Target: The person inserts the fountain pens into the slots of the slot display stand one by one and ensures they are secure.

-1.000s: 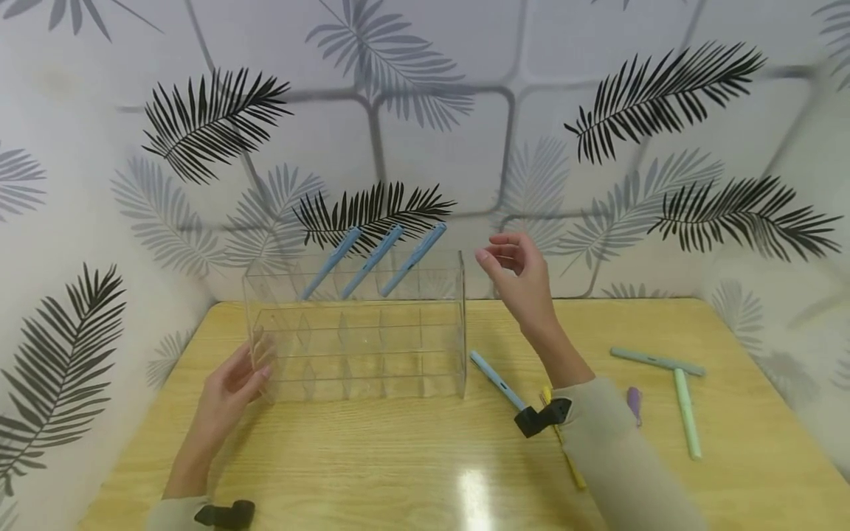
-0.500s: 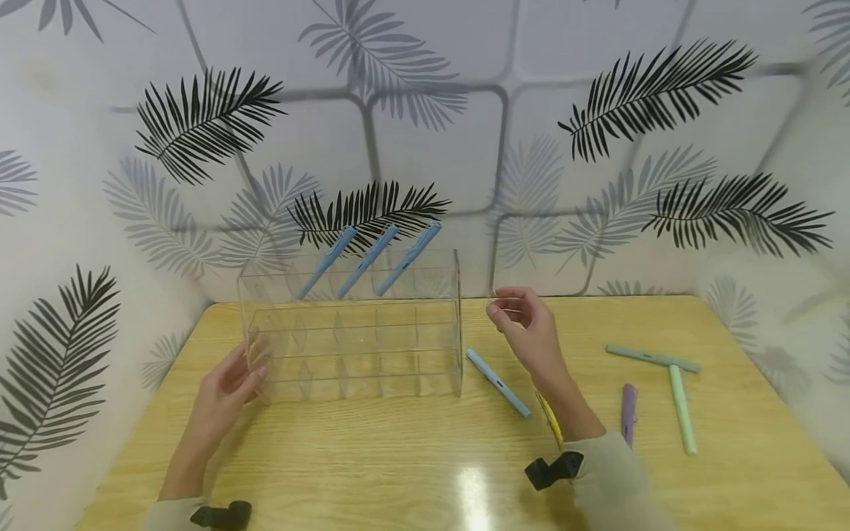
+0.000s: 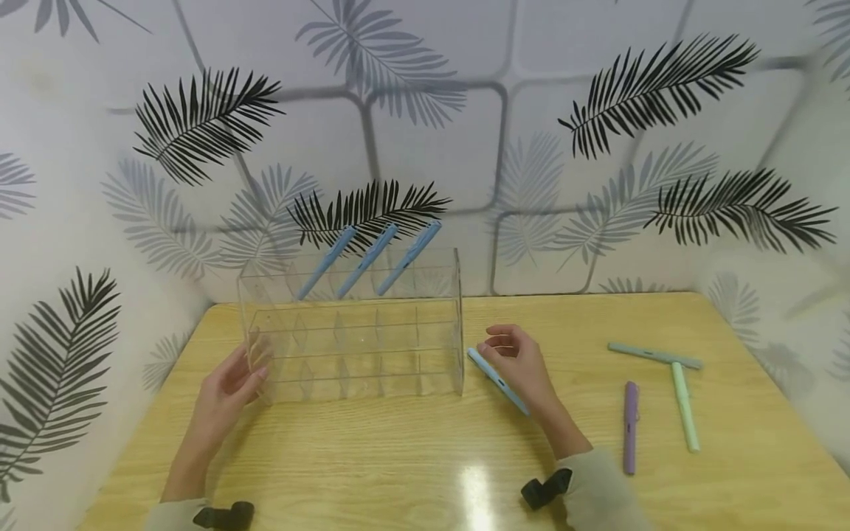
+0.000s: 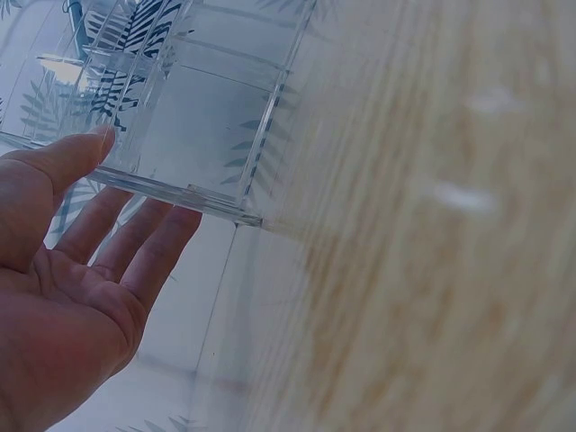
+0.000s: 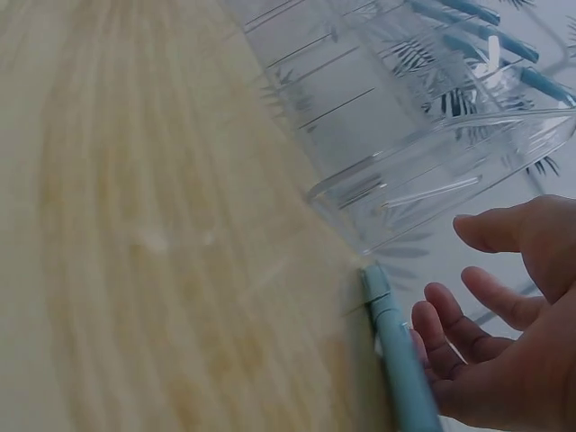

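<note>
Clear glossy plastic rack [image 3: 358, 352], glossy wood-grain table [image 3: 372, 457]

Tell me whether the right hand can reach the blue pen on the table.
Probably yes: the right hand is close beside the blue pen, holding nothing, and nothing visible stands between them.

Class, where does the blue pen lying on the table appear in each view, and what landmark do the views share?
Head: the blue pen lies just right of centre, beside the right hand.
Left wrist: not in it.
Right wrist: low, right of centre, running off the bottom edge.
Shared landmark: the clear rack, left of centre in head, upper left in left wrist, upper right in right wrist.
</note>
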`<state>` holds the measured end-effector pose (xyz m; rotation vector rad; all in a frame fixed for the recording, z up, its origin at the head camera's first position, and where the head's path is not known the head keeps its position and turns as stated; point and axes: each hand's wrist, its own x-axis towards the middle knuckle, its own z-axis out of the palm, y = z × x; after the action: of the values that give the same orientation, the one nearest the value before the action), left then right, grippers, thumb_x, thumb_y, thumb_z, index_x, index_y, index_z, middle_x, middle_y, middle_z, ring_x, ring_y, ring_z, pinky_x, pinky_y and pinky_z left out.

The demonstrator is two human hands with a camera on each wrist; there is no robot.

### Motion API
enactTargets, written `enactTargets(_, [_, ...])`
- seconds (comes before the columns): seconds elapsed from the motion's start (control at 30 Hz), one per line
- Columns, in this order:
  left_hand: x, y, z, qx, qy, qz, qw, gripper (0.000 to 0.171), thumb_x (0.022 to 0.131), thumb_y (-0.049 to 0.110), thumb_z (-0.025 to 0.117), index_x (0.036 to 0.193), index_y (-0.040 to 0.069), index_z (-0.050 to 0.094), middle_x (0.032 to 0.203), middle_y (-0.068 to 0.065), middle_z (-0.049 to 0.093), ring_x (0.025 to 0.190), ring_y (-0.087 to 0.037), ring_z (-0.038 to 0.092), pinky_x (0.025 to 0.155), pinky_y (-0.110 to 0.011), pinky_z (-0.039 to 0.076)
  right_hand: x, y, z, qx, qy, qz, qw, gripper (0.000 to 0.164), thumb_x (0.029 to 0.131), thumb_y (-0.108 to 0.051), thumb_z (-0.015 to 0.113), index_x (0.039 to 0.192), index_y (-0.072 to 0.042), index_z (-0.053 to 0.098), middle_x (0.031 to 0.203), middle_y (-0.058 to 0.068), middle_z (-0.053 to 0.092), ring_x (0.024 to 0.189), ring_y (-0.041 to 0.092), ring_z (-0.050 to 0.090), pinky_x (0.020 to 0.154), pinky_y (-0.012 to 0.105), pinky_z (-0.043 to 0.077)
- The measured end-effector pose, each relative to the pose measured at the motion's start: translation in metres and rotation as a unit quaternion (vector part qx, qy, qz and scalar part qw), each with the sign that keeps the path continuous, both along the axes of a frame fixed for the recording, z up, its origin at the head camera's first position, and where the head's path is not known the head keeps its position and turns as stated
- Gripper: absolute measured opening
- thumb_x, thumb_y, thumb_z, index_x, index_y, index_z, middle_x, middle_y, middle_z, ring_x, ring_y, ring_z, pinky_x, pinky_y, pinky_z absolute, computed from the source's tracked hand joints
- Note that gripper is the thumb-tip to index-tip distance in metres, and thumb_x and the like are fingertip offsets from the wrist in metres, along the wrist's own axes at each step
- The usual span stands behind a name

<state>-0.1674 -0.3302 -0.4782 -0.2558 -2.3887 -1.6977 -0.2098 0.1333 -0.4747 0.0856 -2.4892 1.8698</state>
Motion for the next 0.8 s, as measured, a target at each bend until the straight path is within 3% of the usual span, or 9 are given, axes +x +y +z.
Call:
enactTargets(0.2, [-0.0011,-0.0006,0.0011,-0.001,0.007,-0.004,1.0000,0.058,0.105,0.007,0.060,0.159,0.009,0.038,0.144,-0.034,0.049,0.114,-0.005,0.066,0.084,-0.025,0.060,0.0021,-0.0015,-0.0084,0.035,-0.028,-0.001,0.999,0.038,0.096,-0.014,0.074,0.129,0.001,0.061,0.112,0.014,0.066,0.099,0.025,0.062,0.081,0.024,0.052])
enactTargets(0.47, [-0.0050,-0.0018,0.0005,-0.006,0.014,-0.009,0.9998,0.058,0.105,0.008,0.059,0.159,0.010,0.038,0.146,-0.033,0.048,0.116,-0.006,0.065,0.085,-0.022,0.059,0.0021,-0.0005,-0.0091,0.071,-0.018,0.002,0.997,0.028,0.092,-0.004,0.076,0.116,0.007,0.067,0.101,0.015,0.068,0.090,0.023,0.063,0.074,0.019,0.052])
enactTargets(0.8, [-0.0030,-0.0007,-0.0016,0.008,0.020,-0.013,0.9997,0.058,0.105,0.005,0.059,0.158,0.008,0.039,0.146,-0.033,0.047,0.117,-0.005,0.064,0.088,-0.021,0.057,0.0022,-0.0042,-0.0109,0.142,0.012,0.004,0.990,0.019,0.088,-0.003,0.078,0.105,0.004,0.074,0.094,0.010,0.070,0.085,0.022,0.064,0.078,0.032,0.056])
